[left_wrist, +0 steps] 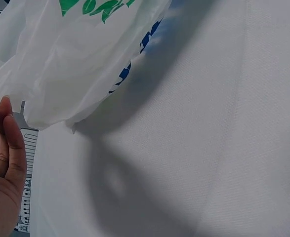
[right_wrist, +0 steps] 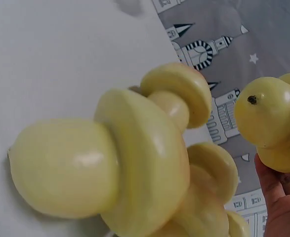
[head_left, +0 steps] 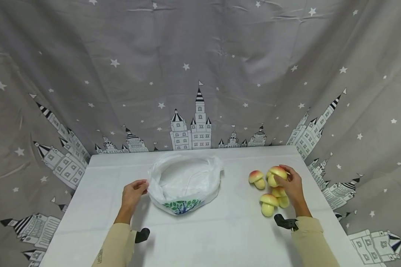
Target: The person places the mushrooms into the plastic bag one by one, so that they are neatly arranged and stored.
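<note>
On the left, my left hand (head_left: 133, 193) pinches the rim of a white plastic bag (head_left: 205, 195) with a green and blue tree print. The bag's mouth gapes upward; its thin film (left_wrist: 70, 64) reaches my fingertips in the left wrist view. My right hand (head_left: 293, 185) grips a yellow toy mushroom (head_left: 276, 172) with a reddish cap, and its stem end (right_wrist: 266, 111) shows in the right wrist view. Close by lie more toy mushrooms: one (head_left: 256, 179) to the left, another (head_left: 269, 204) nearer me, and others partly hidden under my right hand.
A white-covered table (head_left: 200, 241) bears everything. Behind it and along both sides hangs a grey curtain (head_left: 187, 44) printed with stars and castles. Black wrist mounts (head_left: 142, 235) stick out from both sleeves.
</note>
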{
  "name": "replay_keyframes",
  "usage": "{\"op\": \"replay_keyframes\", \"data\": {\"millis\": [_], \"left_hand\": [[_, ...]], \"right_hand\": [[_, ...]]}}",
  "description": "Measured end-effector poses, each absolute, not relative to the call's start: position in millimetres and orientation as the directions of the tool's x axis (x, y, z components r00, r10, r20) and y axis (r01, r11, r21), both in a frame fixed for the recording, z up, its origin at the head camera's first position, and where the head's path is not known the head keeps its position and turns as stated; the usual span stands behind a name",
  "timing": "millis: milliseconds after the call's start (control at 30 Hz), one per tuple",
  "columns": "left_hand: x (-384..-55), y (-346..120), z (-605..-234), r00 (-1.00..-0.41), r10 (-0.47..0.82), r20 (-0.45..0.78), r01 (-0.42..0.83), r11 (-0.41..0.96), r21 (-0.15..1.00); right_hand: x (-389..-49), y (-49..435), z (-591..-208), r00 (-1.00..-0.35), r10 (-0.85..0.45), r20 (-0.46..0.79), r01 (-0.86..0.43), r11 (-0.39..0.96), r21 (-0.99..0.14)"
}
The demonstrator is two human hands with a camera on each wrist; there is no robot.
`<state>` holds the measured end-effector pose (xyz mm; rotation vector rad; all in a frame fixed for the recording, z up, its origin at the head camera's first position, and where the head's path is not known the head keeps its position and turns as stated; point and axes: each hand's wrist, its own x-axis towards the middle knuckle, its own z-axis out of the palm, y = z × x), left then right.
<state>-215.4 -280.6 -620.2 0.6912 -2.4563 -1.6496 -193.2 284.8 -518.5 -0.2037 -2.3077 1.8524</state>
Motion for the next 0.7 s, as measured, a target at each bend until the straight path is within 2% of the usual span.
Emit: {"op": "replay_keyframes", "data": {"millis": [300, 700], "left_hand": [[-214.8, -281.1, -620.4, -0.884, -0.434, -0.172, -0.313, 0.276, 0.909], [-219.0, -284.0, -632.9, -0.898, -0.421, -0.131, -0.287, 0.333, 0.898]], "right_hand": [[-201.2, 264.5, -515.2, -0.988, 0.144, 0.049, -0.017, 0.216, -0.976], [-218.2, 236.6, -519.3, -0.993, 0.118, 0.011, 0.012, 0.191, -0.982]]}}
